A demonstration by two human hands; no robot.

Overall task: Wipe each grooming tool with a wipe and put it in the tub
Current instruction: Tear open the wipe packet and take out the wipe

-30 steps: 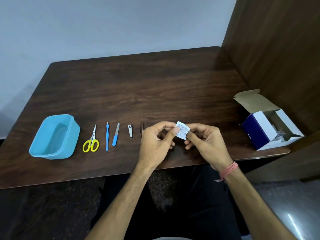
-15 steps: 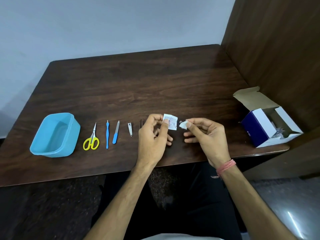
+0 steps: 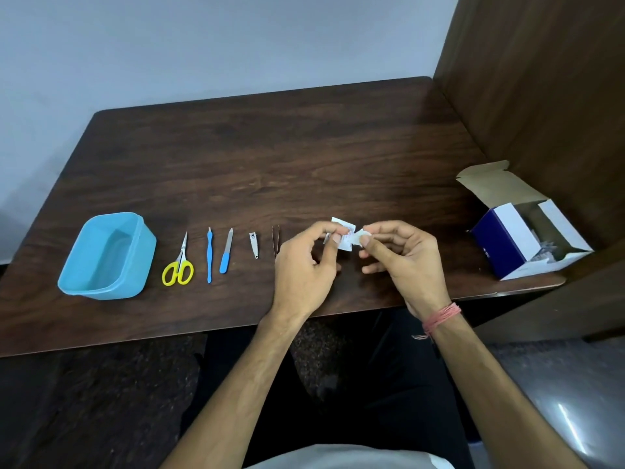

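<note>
Left hand [image 3: 304,265] pinching a torn sachet [image 3: 341,231], right hand [image 3: 402,262] pinching the white wipe [image 3: 359,237] at its mouth, both above the near tabletop [image 3: 270,157]. Left of them, lying in a row: tweezers [image 3: 275,240], nail clipper [image 3: 254,244], file [image 3: 226,255], cuticle pusher [image 3: 209,255], scissors [image 3: 179,265], blue tub [image 3: 101,289] far left.

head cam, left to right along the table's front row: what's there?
tub → scissors → blue-handled pusher → nail file → nail clipper → tweezers → left hand → wipe packet → right hand → open box.
</note>
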